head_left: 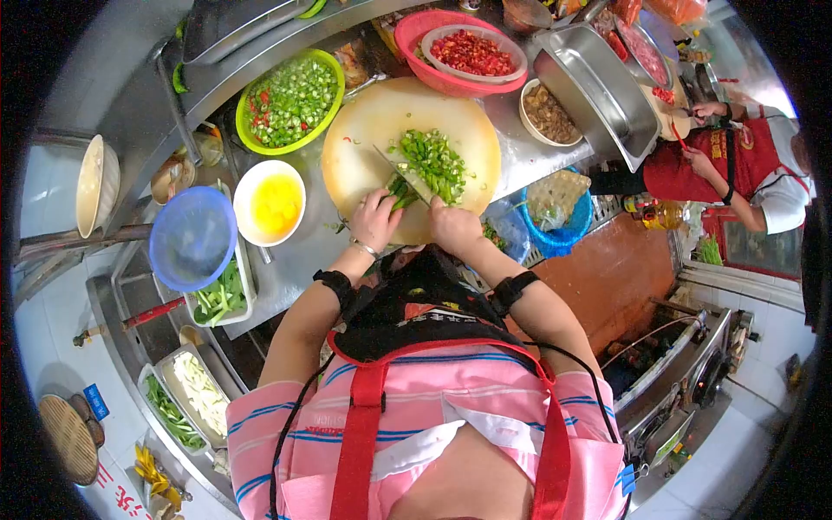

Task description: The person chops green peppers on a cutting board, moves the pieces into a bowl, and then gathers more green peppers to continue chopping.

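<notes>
My left hand [374, 222] presses a bunch of green stalks [400, 192] down on a round pale cutting board [360, 130]. My right hand [454, 227] grips a knife [404, 173], its blade lying across the stalks beside my left fingers. A pile of chopped green pieces [433, 160] lies on the board just beyond the blade. Both wrists wear black bands.
Around the board stand a green bowl of chopped greens [290, 100], a white bowl of yellow liquid [270, 204], a blue bowl [192, 238], a pink bowl holding chopped red chili [472, 52] and steel pans [598, 91]. A person in a red apron [737, 165] works at the right.
</notes>
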A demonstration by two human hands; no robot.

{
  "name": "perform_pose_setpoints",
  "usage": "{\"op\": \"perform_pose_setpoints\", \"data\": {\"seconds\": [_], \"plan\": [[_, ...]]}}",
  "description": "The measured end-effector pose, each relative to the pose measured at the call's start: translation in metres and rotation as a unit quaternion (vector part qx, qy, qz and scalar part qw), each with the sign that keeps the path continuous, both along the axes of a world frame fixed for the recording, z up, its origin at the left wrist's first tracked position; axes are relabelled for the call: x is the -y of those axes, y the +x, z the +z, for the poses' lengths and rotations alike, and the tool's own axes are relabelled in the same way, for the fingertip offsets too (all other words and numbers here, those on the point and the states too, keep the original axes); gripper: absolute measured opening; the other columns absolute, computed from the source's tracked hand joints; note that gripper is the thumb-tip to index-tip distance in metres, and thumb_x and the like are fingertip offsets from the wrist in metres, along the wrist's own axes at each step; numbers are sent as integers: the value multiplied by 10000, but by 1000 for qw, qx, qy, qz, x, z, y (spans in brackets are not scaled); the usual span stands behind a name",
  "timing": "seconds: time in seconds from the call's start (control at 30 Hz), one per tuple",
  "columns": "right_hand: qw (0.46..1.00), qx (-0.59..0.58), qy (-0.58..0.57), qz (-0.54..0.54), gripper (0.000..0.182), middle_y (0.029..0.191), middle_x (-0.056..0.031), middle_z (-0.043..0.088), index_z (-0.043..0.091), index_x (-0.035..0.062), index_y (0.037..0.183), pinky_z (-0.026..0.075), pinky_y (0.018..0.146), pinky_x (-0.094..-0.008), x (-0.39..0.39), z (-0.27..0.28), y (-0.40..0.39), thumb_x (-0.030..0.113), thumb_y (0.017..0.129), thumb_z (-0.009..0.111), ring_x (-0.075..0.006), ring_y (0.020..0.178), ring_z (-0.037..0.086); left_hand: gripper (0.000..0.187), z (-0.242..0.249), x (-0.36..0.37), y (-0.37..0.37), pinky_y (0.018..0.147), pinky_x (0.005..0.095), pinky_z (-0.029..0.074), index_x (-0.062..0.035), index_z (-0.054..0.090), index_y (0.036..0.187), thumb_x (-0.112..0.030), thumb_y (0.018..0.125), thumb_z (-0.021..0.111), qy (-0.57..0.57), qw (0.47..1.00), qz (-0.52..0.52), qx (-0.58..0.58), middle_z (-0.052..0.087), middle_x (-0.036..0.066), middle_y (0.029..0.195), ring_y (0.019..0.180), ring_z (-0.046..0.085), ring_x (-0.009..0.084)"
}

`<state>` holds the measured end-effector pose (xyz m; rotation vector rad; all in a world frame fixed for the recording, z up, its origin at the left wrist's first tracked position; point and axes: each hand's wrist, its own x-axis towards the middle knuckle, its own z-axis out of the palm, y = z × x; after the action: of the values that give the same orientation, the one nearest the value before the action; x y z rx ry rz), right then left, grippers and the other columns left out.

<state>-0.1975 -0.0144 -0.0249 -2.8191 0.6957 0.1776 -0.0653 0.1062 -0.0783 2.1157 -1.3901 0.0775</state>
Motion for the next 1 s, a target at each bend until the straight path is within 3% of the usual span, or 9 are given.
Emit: {"op": "perform_pose_setpoints", "data": {"seconds": [0.1, 0.2, 0.37, 0.47, 0.6, 0.7, 1.0], "plan": [[997, -54, 56, -4, 185, 686, -148, 635, 471, 15, 919, 504, 507, -382, 8, 19, -6, 166, 818, 438, -288, 613, 640, 245, 1, -2, -1, 767, 371, 438, -54, 596, 903, -181, 703, 660, 7, 1000, 8, -13, 537, 90, 1007, 918, 525, 287], [998, 27, 51, 4, 238, 578, -146, 595, 474, 21, 872, 481, 457, -409, 4, 14, -18, 249, 876, 404, -303, 521, 608, 258, -2, -3, -3, 776, 374, 437, -52, 591, 912, -183, 702, 663, -1, 999, 18, -28, 537, 88, 1011, 927, 524, 292], [999, -1, 51, -2, 249, 576, -161, 591, 476, 17, 882, 482, 470, -420, 5, -12, -1, 258, 873, 417, -308, 527, 608, 306, -7, -7, 0, 801, 379, 436, -54, 586, 949, -195, 693, 678, 33, 999, -1, -42, 516, 90, 1051, 944, 519, 294], [999, 23, 27, 4, 243, 571, -164, 588, 474, 21, 871, 479, 454, -415, 6, 8, -12, 259, 870, 425, -306, 514, 605, 309, -1, -11, -3, 806, 367, 445, -67, 586, 973, -185, 700, 670, -3, 998, 23, -55, 478, 94, 1091, 964, 511, 275], [999, 11, 39, 12, 241, 565, -151, 588, 476, 28, 872, 472, 425, -399, -4, -3, -13, 265, 870, 428, -298, 501, 603, 210, -1, -15, -5, 729, 366, 458, -32, 580, 858, -128, 695, 671, -23, 999, 4, -41, 525, 104, 954, 877, 539, 289], [999, 13, 5, 30, 255, 577, -149, 595, 478, 20, 880, 478, 438, -395, 3, -8, 1, 269, 872, 426, -302, 512, 606, 182, -3, -10, 3, 713, 358, 464, -30, 583, 843, -116, 705, 664, -48, 998, 14, -46, 535, 106, 939, 858, 547, 286], [999, -23, 43, -6, 261, 637, -180, 609, 473, 13, 860, 488, 513, -431, 4, -13, 2, 267, 873, 414, -323, 588, 620, 175, -3, 0, 2, 700, 353, 474, -29, 580, 823, -114, 696, 666, -38, 998, -13, -46, 535, 98, 927, 840, 552, 280]]}}
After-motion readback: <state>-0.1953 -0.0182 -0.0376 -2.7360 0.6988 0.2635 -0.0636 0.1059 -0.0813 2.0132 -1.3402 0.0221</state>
